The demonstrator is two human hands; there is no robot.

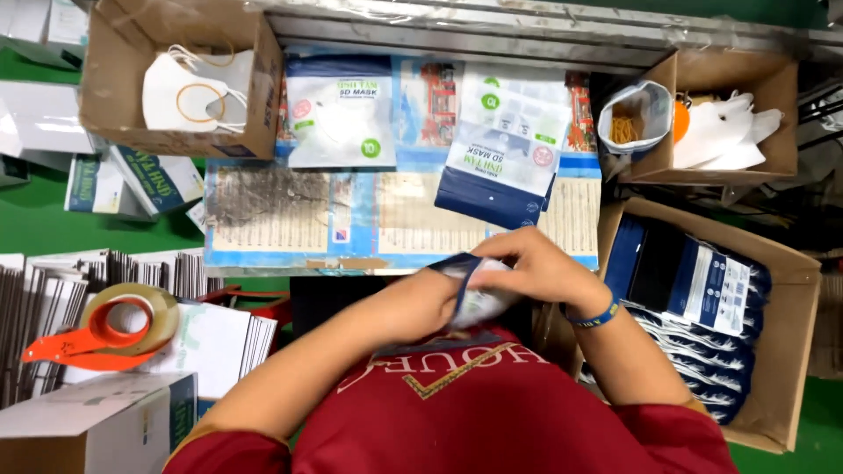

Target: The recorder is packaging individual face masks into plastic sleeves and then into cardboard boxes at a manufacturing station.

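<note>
Two hands meet low in the middle of the frame, just above a red shirt. Left hand is curled shut around the lower edge of a blue-and-white pouch, while right hand bends over its top with fingers closed on it; most of the pouch is hidden between them, so what it holds cannot be made out. One blue wristband circles the right wrist.

At lower left sits one roll of tan tape in an orange dispenser, beside stacks of flat cartons standing on edge, too many to count.

At right, one open cardboard box holds a row of packed blue pouches, overlapping so the number is unclear.

Farther up, the counter is covered with printed sheets, and two pouches lie on it: a white one and a blue-and-white one.

Two smaller boxes sit at the far edge: the upper left box holds white masks, and the upper right box holds more masks and a bag of rubber bands.
</note>
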